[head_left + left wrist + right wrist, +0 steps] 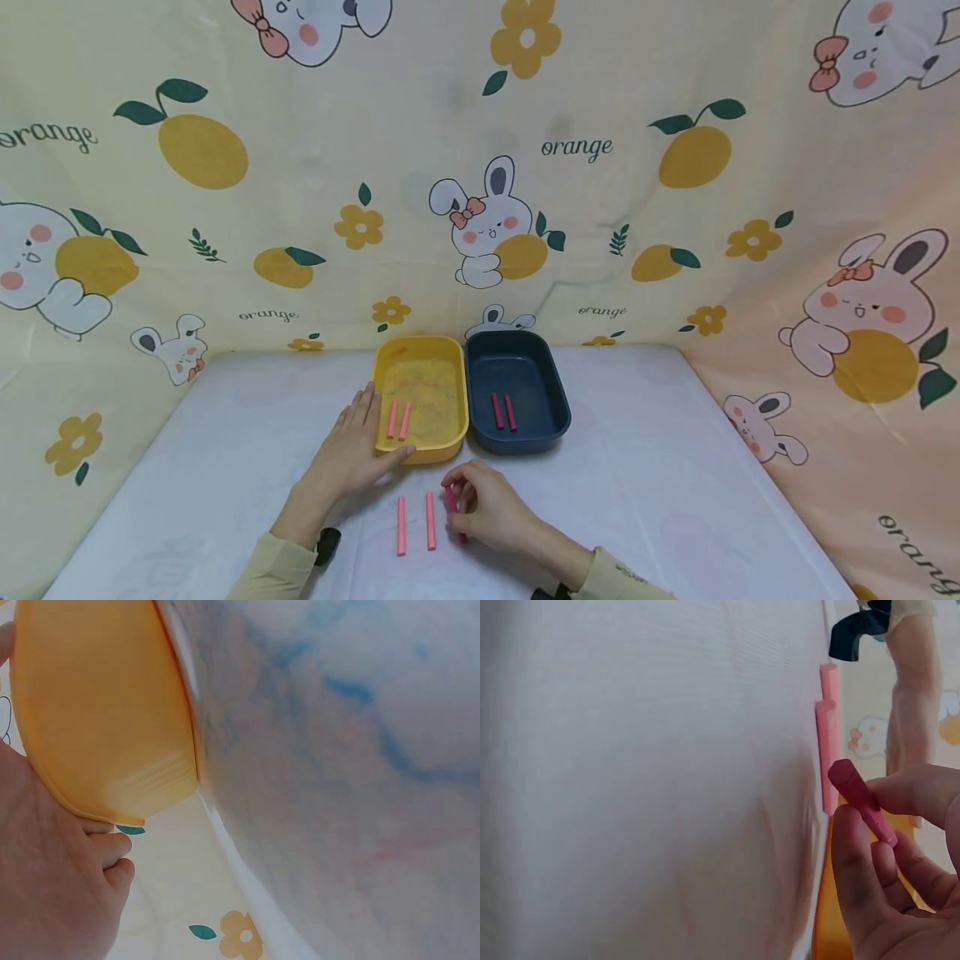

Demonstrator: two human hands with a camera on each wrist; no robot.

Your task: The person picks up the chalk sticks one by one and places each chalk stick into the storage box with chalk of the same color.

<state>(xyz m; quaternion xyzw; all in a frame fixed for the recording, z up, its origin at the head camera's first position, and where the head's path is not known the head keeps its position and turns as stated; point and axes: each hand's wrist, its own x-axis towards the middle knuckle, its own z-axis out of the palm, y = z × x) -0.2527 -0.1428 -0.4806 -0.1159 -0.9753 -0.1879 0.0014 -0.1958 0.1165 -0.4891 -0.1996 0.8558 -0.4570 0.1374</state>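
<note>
Stick (dark pink) sits pinched in the right hand, beside two light-pink sticks on the white tablecloth; left hand, fingers mostly extended, rests against the yellow tray.

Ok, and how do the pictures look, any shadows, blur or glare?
Head: mostly even light, soft shadow along the dark blue tray's base; left wrist: faint sheen on the yellow tray, blurry blue marks on the tabletop; right wrist: dim left edge, red stick fairly clear.

Two trays, four pink sticks, three red sticks.
</note>
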